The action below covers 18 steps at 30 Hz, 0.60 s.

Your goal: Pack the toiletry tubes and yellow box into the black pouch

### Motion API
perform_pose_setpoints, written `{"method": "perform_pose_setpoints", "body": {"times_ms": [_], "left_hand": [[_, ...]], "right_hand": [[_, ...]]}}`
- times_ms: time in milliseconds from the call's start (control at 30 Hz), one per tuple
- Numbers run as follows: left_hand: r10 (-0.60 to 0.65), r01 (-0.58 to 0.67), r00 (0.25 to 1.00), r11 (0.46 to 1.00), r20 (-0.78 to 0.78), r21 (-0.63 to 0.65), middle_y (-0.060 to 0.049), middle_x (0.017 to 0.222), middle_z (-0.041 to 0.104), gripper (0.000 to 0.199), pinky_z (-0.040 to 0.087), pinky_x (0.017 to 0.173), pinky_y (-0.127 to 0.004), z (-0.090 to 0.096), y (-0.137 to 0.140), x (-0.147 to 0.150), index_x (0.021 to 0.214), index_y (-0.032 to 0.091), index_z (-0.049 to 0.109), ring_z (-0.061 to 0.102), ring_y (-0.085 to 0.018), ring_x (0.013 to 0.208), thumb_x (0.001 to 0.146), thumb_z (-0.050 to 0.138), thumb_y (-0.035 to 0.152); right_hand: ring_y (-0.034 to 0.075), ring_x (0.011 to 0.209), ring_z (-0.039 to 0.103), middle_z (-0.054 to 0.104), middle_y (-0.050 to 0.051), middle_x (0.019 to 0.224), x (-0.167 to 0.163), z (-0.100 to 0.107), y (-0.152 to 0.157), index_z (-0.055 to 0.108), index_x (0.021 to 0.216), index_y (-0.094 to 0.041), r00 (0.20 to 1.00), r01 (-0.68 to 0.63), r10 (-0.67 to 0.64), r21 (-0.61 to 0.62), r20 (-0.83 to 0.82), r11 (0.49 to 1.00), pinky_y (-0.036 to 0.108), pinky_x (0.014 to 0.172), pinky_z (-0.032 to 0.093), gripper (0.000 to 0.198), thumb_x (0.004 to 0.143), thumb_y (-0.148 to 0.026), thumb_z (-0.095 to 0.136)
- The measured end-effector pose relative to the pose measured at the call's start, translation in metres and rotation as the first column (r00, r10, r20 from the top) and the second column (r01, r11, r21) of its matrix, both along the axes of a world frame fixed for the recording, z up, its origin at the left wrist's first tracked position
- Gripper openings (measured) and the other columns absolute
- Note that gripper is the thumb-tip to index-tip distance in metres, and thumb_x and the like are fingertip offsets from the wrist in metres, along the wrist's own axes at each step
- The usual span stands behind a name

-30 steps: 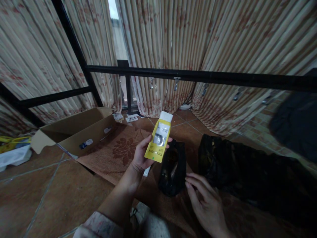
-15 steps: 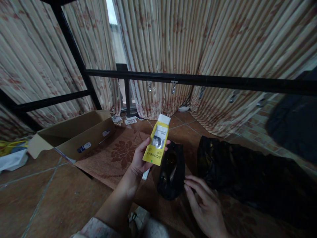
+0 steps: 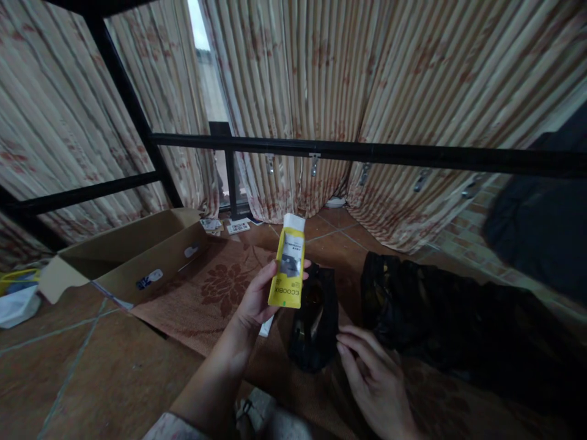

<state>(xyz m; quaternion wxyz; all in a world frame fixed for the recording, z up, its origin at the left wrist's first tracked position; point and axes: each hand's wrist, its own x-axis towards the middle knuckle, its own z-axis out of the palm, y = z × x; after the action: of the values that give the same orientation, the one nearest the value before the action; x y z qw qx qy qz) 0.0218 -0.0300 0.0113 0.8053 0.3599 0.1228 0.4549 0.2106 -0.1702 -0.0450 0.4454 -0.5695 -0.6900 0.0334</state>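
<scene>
My left hand [image 3: 257, 297] is closed round a yellow packet [image 3: 288, 269], with fingers showing at both sides. A white end sticks out at its top, and its printed front faces me with upside-down lettering. Just right of it a black bag [image 3: 316, 357] stands with its mouth open upward; a few shiny things inside are too dark to name. My right hand [image 3: 373, 376] is closed in a pinch at the bag's right rim, thumb against fingertips. A white strip [image 3: 266, 327] lies under my left wrist, partly hidden.
A long open cardboard box [image 3: 151, 263] stands at the left on the brown patterned mat [image 3: 224, 275]. A large black bag [image 3: 458, 330] lies at the right. A black metal rail [image 3: 389, 150] crosses before the curtains. Papers [image 3: 237, 227] lie on the tiles behind.
The view has shifted slightly, so everything sits a little further left. The yellow packet has turned more upright in my left hand. My right hand stays at the bag's rim.
</scene>
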Motion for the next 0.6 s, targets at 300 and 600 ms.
{"method": "perform_pose_setpoints", "body": {"times_ms": [300,600], "left_hand": [[0.012,-0.013,0.999,1.0,-0.031,-0.012,-0.01,0.117,0.063,0.034,0.051,0.089,-0.043,0.004,-0.004,0.005,0.111,0.016,0.059,0.062,-0.023,0.101,0.084,0.053,0.036],[0.007,0.039,0.971,0.982,-0.239,0.186,-0.007,0.113,0.061,0.044,0.05,0.088,-0.036,0.013,-0.011,0.014,0.112,0.019,0.057,0.06,-0.02,0.098,0.069,0.067,0.018]], "right_hand": [[0.016,0.095,0.064,0.065,0.005,0.104,-0.002,0.005,0.0,0.065,0.097,-0.023,1.0,0.002,-0.002,0.009,-0.014,1.0,0.028,0.082,0.054,0.018,0.089,-0.021,0.049],[0.016,0.096,0.064,0.065,0.007,0.105,0.003,0.011,0.002,0.064,0.099,-0.022,0.999,0.016,-0.015,0.044,-0.031,0.999,0.028,0.083,0.054,0.019,0.089,-0.019,0.048]]}}
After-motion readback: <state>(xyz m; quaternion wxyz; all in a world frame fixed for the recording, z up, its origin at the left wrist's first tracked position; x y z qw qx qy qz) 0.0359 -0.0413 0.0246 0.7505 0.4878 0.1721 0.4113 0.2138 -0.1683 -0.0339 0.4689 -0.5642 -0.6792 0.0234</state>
